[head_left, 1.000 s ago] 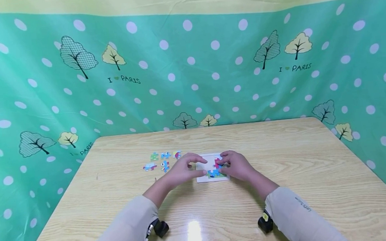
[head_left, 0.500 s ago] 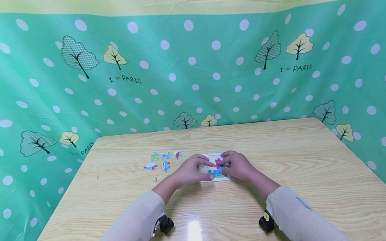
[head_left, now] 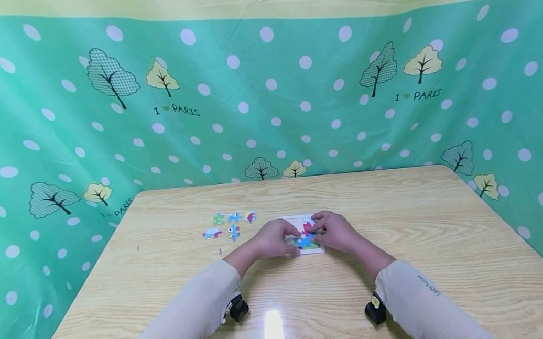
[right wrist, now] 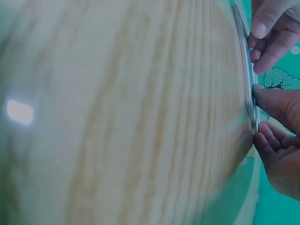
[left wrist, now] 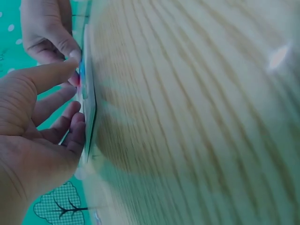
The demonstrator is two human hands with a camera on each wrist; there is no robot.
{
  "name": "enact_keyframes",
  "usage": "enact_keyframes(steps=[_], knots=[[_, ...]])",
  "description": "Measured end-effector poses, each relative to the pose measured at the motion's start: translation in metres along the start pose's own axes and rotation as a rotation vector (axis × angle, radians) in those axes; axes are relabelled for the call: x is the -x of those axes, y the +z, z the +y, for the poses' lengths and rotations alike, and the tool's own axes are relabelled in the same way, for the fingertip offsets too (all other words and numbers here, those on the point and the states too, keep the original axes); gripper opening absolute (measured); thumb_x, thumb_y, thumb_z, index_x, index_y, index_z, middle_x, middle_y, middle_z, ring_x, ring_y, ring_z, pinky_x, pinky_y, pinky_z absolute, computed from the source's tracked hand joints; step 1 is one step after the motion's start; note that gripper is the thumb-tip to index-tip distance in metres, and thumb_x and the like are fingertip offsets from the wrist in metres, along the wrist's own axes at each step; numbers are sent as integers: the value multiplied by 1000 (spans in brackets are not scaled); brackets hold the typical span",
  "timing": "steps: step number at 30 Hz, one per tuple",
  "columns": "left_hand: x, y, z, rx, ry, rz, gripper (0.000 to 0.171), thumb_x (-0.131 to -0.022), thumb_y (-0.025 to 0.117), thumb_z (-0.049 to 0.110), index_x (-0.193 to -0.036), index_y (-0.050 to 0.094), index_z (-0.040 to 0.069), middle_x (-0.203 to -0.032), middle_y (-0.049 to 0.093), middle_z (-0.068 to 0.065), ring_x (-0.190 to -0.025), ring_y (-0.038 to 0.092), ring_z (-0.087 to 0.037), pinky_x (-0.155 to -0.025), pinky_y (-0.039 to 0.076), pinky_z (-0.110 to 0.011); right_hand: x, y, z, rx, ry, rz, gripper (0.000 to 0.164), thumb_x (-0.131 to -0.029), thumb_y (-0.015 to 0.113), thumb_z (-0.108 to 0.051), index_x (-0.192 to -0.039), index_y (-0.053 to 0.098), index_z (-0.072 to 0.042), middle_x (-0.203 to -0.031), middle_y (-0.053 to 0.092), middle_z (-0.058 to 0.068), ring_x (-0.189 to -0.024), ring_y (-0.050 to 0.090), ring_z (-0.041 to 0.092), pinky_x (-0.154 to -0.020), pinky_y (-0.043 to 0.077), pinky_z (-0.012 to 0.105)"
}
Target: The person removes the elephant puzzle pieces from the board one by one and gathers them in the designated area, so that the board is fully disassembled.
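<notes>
A white-rimmed puzzle board (head_left: pixel 312 251) lies on the table between both hands, showing as a thin slab in the wrist views. My left hand (head_left: pixel 276 237) reaches over its left part, thumb and forefinger on either side of a blue-and-green puzzle piece (head_left: pixel 303 243) in the lower row. From the right, my right hand (head_left: pixel 334 232) grips the board, its thumb and forefinger lying over the inlaid pieces. A red puzzle piece (head_left: pixel 306 227) shows beside the right fingertips. In the right wrist view the right thumb (right wrist: pixel 274 101) rests on the board's face. The left hand hides the board's left side.
Several loose puzzle pieces lie left of the board, among them a green piece (head_left: pixel 218 219) and a blue bird-like one (head_left: pixel 234 232). A tiny dark object (head_left: pixel 220 251) is nearer. A dotted green curtain (head_left: pixel 265 86) hangs behind the wooden table (head_left: pixel 396 197).
My left hand has moved right and slightly down over the board, its fingers closing in toward the lower-row piece. The right hand has stayed nearly still at the board's right side.
</notes>
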State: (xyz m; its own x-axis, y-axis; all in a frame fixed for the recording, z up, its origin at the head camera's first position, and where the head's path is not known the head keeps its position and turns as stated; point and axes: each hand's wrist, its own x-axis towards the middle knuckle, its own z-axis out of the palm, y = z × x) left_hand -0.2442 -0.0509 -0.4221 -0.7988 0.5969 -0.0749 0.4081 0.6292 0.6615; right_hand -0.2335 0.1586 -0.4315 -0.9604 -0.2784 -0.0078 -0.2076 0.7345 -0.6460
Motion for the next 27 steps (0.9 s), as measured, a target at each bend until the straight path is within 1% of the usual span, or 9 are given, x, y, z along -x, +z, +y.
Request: enact_keyframes(steps=[5, 7, 10, 15, 21, 24, 27], knots=[[-2, 0, 0, -57, 48, -1, 29, -78, 82, 15, -104, 75, 5, -107, 66, -4, -108, 58, -21, -97, 45, -36, 1, -3, 1, -3, -4, -11, 19, -85, 76, -8, -104, 77, -7, -133, 55, 14, -127, 47, 36, -106, 38, 50], [-3, 0, 1, -70, 54, -2, 27, -78, 82, 15, -102, 76, 6, -105, 66, -3, -106, 58, -21, -96, 45, -36, 0, -3, 0, -4, -3, -12, 20, -84, 76, -8, -104, 77, -7, -134, 55, 14, -127, 47, 36, -107, 37, 50], [-3, 0, 1, -79, 50, 0, 24, -77, 82, 15, -99, 76, 7, -103, 65, -3, -104, 57, -20, -95, 45, -36, 0, -3, -1, 0, -5, -13, 20, -84, 76, -8, -105, 76, -7, -133, 55, 15, -127, 47, 37, -107, 36, 51], [-4, 2, 0, -48, 15, -3, 23, -76, 83, 15, -97, 76, 8, -100, 65, 0, -98, 57, -17, -91, 46, -34, 0, -3, -1, 1, -6, -13, 21, -84, 77, -8, -105, 76, -7, -133, 55, 15, -127, 47, 37, -107, 36, 50], [-6, 4, -1, -42, 15, -3, 31, -76, 84, 14, -105, 74, 8, -98, 70, 3, -91, 59, -11, -85, 48, -27, 1, -2, -1, 10, -19, -7, 21, -83, 77, -8, -104, 76, -6, -132, 56, 15, -126, 48, 37, -106, 37, 50], [-6, 3, 0, -34, 8, -10, 30, -76, 83, 13, -105, 75, 8, -97, 70, 3, -89, 59, -11, -82, 49, -26, 1, -3, -2, 12, -18, -7, 21, -84, 77, -8, -104, 76, -6, -132, 55, 15, -126, 48, 37, -106, 37, 50], [-6, 3, 0, -35, 6, -18, 32, -76, 84, 13, -106, 75, 8, -98, 71, 3, -89, 59, -11, -82, 49, -27, 1, -2, -2, 8, -20, -8, 20, -84, 77, -7, -104, 76, -5, -132, 55, 15, -125, 48, 38, -105, 38, 50]])
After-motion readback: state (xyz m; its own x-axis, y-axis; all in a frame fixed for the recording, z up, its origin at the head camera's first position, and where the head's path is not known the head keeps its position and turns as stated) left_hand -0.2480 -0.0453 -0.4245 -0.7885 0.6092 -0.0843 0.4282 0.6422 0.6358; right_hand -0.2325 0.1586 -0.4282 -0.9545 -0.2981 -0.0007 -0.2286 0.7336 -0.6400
